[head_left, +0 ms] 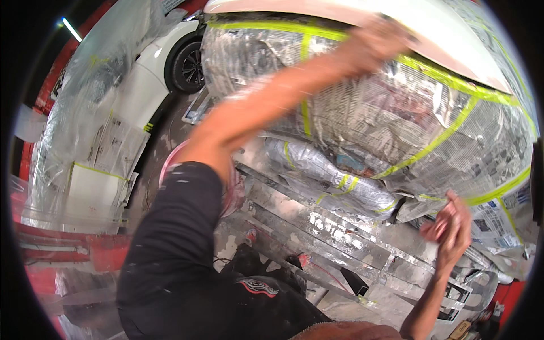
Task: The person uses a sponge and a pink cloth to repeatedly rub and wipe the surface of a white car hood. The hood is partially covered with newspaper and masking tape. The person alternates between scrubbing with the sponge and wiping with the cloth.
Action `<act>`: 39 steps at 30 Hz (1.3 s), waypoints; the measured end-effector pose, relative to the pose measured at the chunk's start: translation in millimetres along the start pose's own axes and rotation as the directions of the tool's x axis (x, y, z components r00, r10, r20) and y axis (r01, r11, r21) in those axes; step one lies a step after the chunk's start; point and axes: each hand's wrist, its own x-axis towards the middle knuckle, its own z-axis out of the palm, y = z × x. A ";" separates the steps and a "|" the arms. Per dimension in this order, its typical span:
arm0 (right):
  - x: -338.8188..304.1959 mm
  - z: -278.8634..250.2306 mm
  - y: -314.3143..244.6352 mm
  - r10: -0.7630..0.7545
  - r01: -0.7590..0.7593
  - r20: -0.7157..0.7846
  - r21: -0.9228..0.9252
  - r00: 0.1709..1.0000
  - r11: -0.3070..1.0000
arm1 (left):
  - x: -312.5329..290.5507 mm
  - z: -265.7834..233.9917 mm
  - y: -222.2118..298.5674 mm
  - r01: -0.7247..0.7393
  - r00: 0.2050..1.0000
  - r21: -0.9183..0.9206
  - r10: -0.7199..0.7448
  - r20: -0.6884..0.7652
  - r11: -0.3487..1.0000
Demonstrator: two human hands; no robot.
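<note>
My left arm stretches across to a white and pinkish car body panel (453,42) at the top. There my left hand (382,45), smeared by motion, is curled over a small dark-edged thing pressed to the panel; its kind is hidden. Below the panel, newspaper under clear film (362,102) covers the car, held by yellow-green tape (447,136). At the lower right, my right hand (450,232) hangs in the air near the lower edge of this masking. Its fingers are loosely bent and apart, with nothing seen in them.
A silver-wrapped long piece (328,173) sits low under the masked car. At left stands a white car (150,71) with a dark wheel (188,67), partly under plastic sheeting (73,147). A pinkish round container (233,192) stands beside me on the paint-spattered slatted floor (272,204).
</note>
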 end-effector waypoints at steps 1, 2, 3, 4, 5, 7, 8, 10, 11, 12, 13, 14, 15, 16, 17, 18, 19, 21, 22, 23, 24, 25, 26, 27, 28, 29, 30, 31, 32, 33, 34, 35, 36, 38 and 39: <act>31.8 15.0 -12.1 -0.046 0.047 -0.018 0.047 0.999 0.998 | 5.5 11.6 22.6 -0.004 0.999 0.024 0.003 0.038 1.000; 61.0 15.8 -13.4 -0.153 0.152 -0.052 -0.009 0.987 0.988 | 9.5 10.3 36.2 0.039 0.999 -0.034 -0.038 0.029 0.999; 88.7 8.0 -11.1 -0.268 0.261 -0.083 -0.088 0.960 0.961 | 16.1 10.3 40.8 0.080 0.997 -0.096 -0.080 0.000 0.992; 109.7 19.4 -4.2 -0.301 0.300 -0.118 -0.032 0.946 0.954 | -7.5 -0.2 11.3 0.038 0.995 0.017 -0.040 0.088 0.999; 127.5 15.0 -4.0 -0.342 0.341 -0.151 -0.031 0.928 0.939 | -30.0 -19.7 -18.0 0.153 0.981 0.025 -0.155 0.120 0.988; 144.7 -9.5 -10.1 -0.378 0.373 -0.143 -0.062 0.915 0.926 | -84.0 -56.5 -99.2 0.364 0.930 0.167 -0.366 -0.019 0.916; 146.6 -24.0 -14.2 -0.391 0.374 -0.146 -0.130 0.909 0.918 | -104.3 -84.0 -134.0 0.481 0.873 0.259 -0.485 -0.054 0.838; 155.6 -36.0 -21.2 -0.409 0.364 -0.157 -0.250 0.899 0.897 | -121.2 -95.4 -179.5 0.735 0.664 0.255 -0.743 -0.081 0.629; 164.5 -18.4 -18.2 -0.399 0.350 -0.164 -0.259 0.902 0.900 | -125.7 -102.5 -196.7 0.722 0.665 0.343 -0.740 -0.105 0.600; 175.3 1.2 -17.4 -0.388 0.337 -0.171 -0.267 0.906 0.903 | -132.9 -108.3 -209.8 0.704 0.668 0.428 -0.733 -0.129 0.566; 190.5 19.2 -26.5 -0.372 0.336 -0.174 -0.203 0.912 0.920 | -93.3 -101.8 -146.0 0.826 0.552 0.191 -0.830 -0.086 0.530; 217.3 38.8 -38.7 -0.428 0.394 -0.202 -0.188 0.881 0.900 | -102.0 -73.9 -122.8 0.609 0.792 0.316 -0.580 -0.190 0.728; 240.7 56.5 -45.0 -0.468 0.433 -0.227 -0.188 0.854 0.881 | -83.4 -41.7 -76.9 0.511 0.859 0.231 -0.495 -0.130 0.828; 260.1 67.6 -52.7 -0.502 0.444 -0.243 -0.258 0.830 0.858 | -51.9 -24.9 -21.8 0.373 0.925 0.011 -0.371 -0.080 0.928; 278.8 79.8 -59.8 -0.535 0.453 -0.262 -0.315 0.803 0.834 | -26.5 -27.6 21.4 0.380 0.918 0.067 -0.385 0.097 0.923; 295.9 97.2 -61.6 -0.534 0.432 -0.223 -0.379 0.816 0.818 | -31.4 -34.4 9.7 0.374 0.920 0.061 -0.378 0.103 0.926; 310.5 97.8 -60.8 -0.538 0.404 -0.169 -0.489 0.826 0.773 | -30.8 -37.0 -2.3 0.376 0.924 0.016 -0.376 0.071 0.927; 323.9 100.6 -46.7 -0.536 0.400 -0.135 -0.523 0.833 0.753 | -51.9 -48.3 -53.3 0.401 0.915 0.021 -0.399 -0.063 0.916; 322.5 106.3 -47.2 -0.519 0.388 -0.175 -0.480 0.837 0.787 | -85.0 -60.7 -102.7 0.438 0.898 0.124 -0.429 -0.092 0.890; 319.8 113.1 -46.5 -0.491 0.365 -0.220 -0.437 0.843 0.822 | -107.1 -88.7 -143.6 0.538 0.840 0.106 -0.523 -0.141 0.836; 320.1 122.0 -49.3 -0.517 0.392 -0.219 -0.434 0.828 0.812 | -142.4 -109.1 -201.1 0.640 0.759 0.102 -0.605 -0.239 0.762; 320.5 123.8 -47.6 -0.540 0.399 -0.218 -0.468 0.813 0.788 | -143.6 -135.5 -210.9 0.832 0.550 0.021 -0.820 -0.160 0.554; 324.1 137.9 -61.7 -0.548 0.394 -0.207 -0.500 0.810 0.771 | -183.9 -155.3 -272.4 0.725 0.689 0.252 -0.683 -0.242 0.641; 324.4 139.4 -61.0 -0.502 0.340 -0.250 -0.490 0.828 0.803 | -154.6 -166.0 -250.0 0.822 0.542 0.316 -0.822 -0.176 0.475; 321.7 134.7 -59.7 -0.555 0.355 -0.204 -0.584 0.806 0.730 | -151.9 -146.6 -248.2 0.841 0.507 0.332 -0.835 -0.212 0.427; 319.0 136.1 -62.6 -0.605 0.379 -0.156 -0.652 0.781 0.657 | -149.8 -133.7 -243.3 0.853 0.474 0.368 -0.843 -0.254 0.369; 318.1 140.9 -64.5 -0.589 0.372 -0.133 -0.660 0.797 0.653 | -145.0 -117.6 -226.4 0.869 0.475 0.291 -0.839 -0.267 0.400; 320.2 136.1 -64.2 -0.578 0.363 -0.103 -0.686 0.809 0.631 | -131.8 -94.5 -189.4 0.767 0.638 0.152 -0.716 -0.284 0.623; 320.4 128.1 -63.4 -0.561 0.353 -0.068 -0.714 0.825 0.605 | -116.5 -65.3 -142.9 0.665 0.743 0.159 -0.622 -0.250 0.730; 319.0 127.9 -59.5 -0.515 0.321 -0.121 -0.656 0.849 0.683 | -104.0 -55.4 -95.9 0.478 0.878 0.275 -0.463 -0.121 0.834; 318.6 128.0 -54.5 -0.465 0.293 -0.165 -0.587 0.870 0.755 | -100.0 -61.2 -80.6 0.523 0.852 0.127 -0.517 -0.082 0.843; 318.7 127.4 -54.2 -0.415 0.265 -0.198 -0.516 0.888 0.814 | -99.7 -67.2 -76.2 0.567 0.822 -0.025 -0.568 -0.043 0.823; 316.5 129.0 -60.8 -0.381 0.245 -0.220 -0.469 0.898 0.849 | -118.2 -73.1 -103.1 0.559 0.828 0.057 -0.555 -0.074 0.827; 319.4 114.4 -50.5 -0.329 0.192 -0.298 -0.409 0.896 0.892 | -143.7 -91.0 -167.0 0.579 0.799 0.107 -0.535 -0.275 0.808; 320.4 127.0 -51.0 -0.293 0.158 -0.333 -0.379 0.896 0.912 | -169.3 -113.3 -216.0 0.647 0.737 0.023 -0.616 -0.279 0.763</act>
